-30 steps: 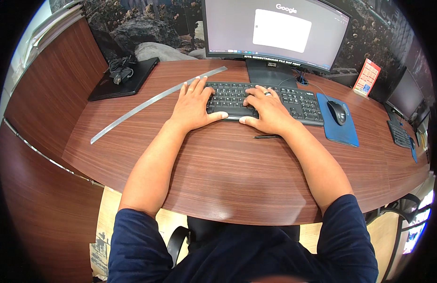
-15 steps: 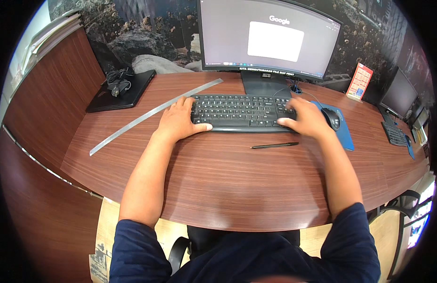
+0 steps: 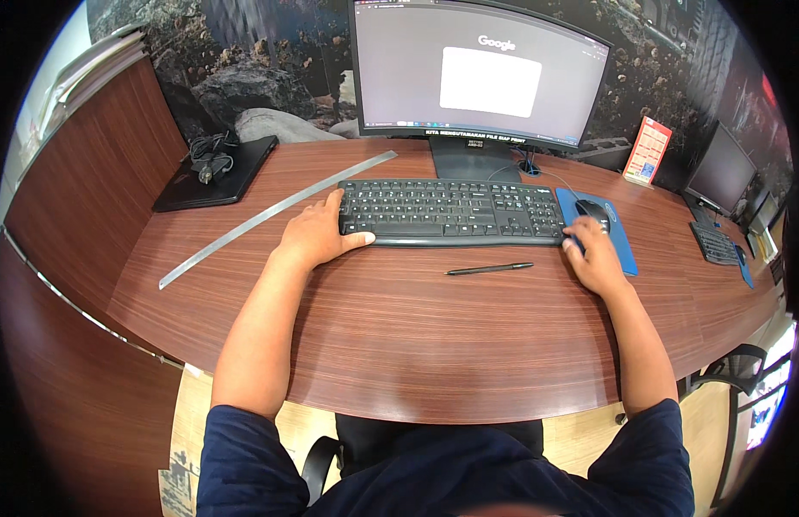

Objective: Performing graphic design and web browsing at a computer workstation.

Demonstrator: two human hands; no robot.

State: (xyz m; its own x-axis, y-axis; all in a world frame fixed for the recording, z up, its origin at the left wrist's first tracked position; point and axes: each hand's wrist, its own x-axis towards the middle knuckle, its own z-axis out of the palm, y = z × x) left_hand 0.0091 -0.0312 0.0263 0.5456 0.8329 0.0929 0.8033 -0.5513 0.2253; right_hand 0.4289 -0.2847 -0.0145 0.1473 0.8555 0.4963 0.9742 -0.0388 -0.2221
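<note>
A black keyboard (image 3: 451,209) lies before the monitor. My left hand (image 3: 312,233) rests at its left end, fingers stretched along the side and thumb apart on the front corner. My right hand (image 3: 596,258) is just past the keyboard's right end, over the near part of a blue mouse pad (image 3: 622,250). Its thumb stands apart from the slightly blurred fingers, which reach the near end of a black mouse (image 3: 593,208); whether they touch it is unclear. A black pen (image 3: 490,269) lies in front of the keyboard.
A steel ruler (image 3: 270,220) lies slanted left of the keyboard. A black laptop (image 3: 244,177) with a coiled cable (image 3: 210,159) sits back left. Behind the keyboard stands a monitor (image 3: 399,77); an orange-and-white card (image 3: 648,151) stands to its right. A second monitor (image 3: 720,168) is farther right.
My right hand has moved right, off the keyboard's number keys to beside the mouse. My left hand stays at the keyboard's left end. The whole view has shifted slightly.
</note>
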